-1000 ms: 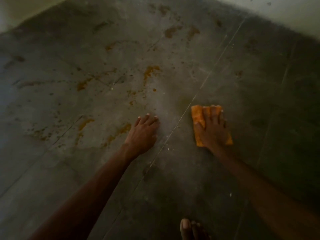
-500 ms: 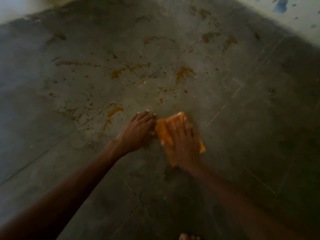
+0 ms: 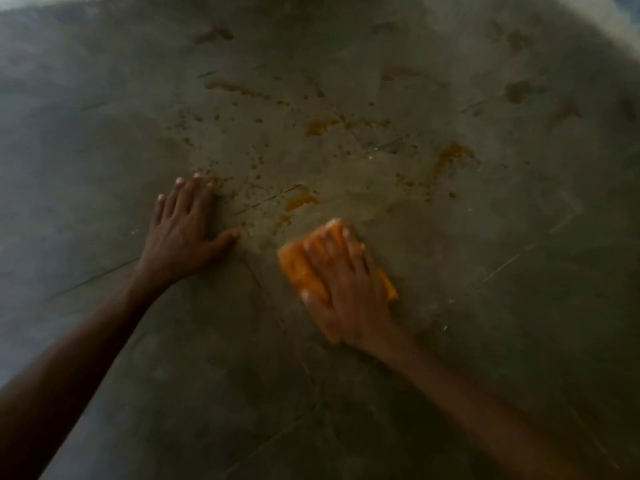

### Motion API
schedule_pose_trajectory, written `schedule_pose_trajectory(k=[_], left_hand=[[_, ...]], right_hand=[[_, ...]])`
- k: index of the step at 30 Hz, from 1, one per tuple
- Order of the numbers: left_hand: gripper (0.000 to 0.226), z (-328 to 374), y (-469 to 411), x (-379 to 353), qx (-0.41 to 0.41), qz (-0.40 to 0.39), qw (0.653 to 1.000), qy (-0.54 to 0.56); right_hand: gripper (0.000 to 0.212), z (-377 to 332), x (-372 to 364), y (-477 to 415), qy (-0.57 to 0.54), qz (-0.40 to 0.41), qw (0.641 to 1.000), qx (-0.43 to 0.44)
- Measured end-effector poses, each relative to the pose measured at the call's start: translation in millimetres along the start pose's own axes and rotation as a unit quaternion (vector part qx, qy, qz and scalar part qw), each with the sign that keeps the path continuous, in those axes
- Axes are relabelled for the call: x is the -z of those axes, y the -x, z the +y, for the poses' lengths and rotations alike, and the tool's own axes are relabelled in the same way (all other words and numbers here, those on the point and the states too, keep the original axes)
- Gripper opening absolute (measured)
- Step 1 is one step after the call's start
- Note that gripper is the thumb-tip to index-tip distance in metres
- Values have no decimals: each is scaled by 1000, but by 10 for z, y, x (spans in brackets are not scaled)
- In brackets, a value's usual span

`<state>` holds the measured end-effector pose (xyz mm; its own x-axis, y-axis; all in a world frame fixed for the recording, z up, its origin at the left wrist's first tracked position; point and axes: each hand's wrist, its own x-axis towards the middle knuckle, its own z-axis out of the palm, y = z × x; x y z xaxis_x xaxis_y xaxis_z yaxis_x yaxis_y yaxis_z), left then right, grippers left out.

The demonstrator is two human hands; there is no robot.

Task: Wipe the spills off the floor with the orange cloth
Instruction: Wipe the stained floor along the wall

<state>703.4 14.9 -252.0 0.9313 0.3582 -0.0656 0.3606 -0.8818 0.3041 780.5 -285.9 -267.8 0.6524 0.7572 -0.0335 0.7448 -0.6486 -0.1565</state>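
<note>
Right hand [image 3: 346, 289]: flat, fingers straight, pressing folded orange cloth [image 3: 298, 268] at frame centre.
Left hand [image 3: 183, 230]: spread flat on grey floor [image 3: 502, 341].
Orange-brown spills [image 3: 299, 202]: above cloth.

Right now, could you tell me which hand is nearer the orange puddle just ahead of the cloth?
Right. The right hand, flat on the cloth, sits just short of the puddle; the left hand rests on the floor farther to its left.

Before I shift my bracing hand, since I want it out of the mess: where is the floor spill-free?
Bare grey floor lies between the forearms and right of the right hand pressing the folded orange cloth. Crowded: orange-brown spills ahead of both hands, beginning beside the left hand.
</note>
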Motion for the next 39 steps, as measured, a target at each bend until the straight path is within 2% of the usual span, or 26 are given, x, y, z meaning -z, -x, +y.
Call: schedule_pose_trajectory(k=[2,3,5,7,9,10,12,14,15,17,19,23,25,27,29,31,33,34,37,39], left_hand=[[108,-92,5,-11,24,-5,1000,-6],[111,-122,13,-24,26,-10,999,-16],[113,-174,-1,-66,25,-16,999,-21],[113,-213,-64,-46,19,-21,1000,-8],[110,-326,-217,47,8,-16,1000,-10],[109,-426,-325,119,13,-6,1000,-12],[107,-794,-668,341,47,10,999,-19],[108,-1221,-958,584,94,-3,995,-29],[109,-1413,-1044,671,123,-14,992,-31],[109,-1732,-1196,824,178,-29,983,-21],[107,-1785,-1224,737,186,-28,982,-10],[97,-1778,-1064,402,148,93,984,-42],[94,-1772,-1067,390,148,108,982,-46],[92,-1781,-1084,396,148,114,981,-49],[92,-1785,-1087,390,148,121,980,-50],[91,-1775,-1077,419,149,110,982,-38],[91,-1734,-1056,420,149,106,982,-39],[91,-1744,-1061,420,153,109,981,-40],[91,-1757,-1081,410,152,114,981,-35],[90,-1761,-1065,401,149,116,982,-30]], right_hand=[[80,31,25,539,-5,-34,996,83],[80,196,84,628,-5,-37,996,85],[79,570,142,397,20,-39,999,16],[77,741,135,-268,32,-13,997,-75],[76,549,113,-960,8,3,989,-149],[76,330,65,-1155,6,9,987,-160],[76,-220,-23,-1189,3,14,996,-85],[76,-552,-66,-767,-15,-6,999,42],[76,-560,-57,-559,-16,-28,995,92],[78,-346,27,-750,3,-41,988,147],[77,-83,109,-1347,31,-46,988,142],[73,-370,177,-2603,57,-62,986,144],[74,-809,67,-2842,34,-28,995,93],[73,-1121,-42,-2612,14,2,998,53],[74,-1118,-80,-1975,1,-11,992,125],[77,-879,21,-1379,35,-44,964,260],[79,-492,133,-1458,72,-93,944,309],[79,-420,139,-1774,77,-98,952,280],[74,-646,106,-3132,48,-26,995,84],[74,-1063,102,-3791,23,2,1000,-15]])
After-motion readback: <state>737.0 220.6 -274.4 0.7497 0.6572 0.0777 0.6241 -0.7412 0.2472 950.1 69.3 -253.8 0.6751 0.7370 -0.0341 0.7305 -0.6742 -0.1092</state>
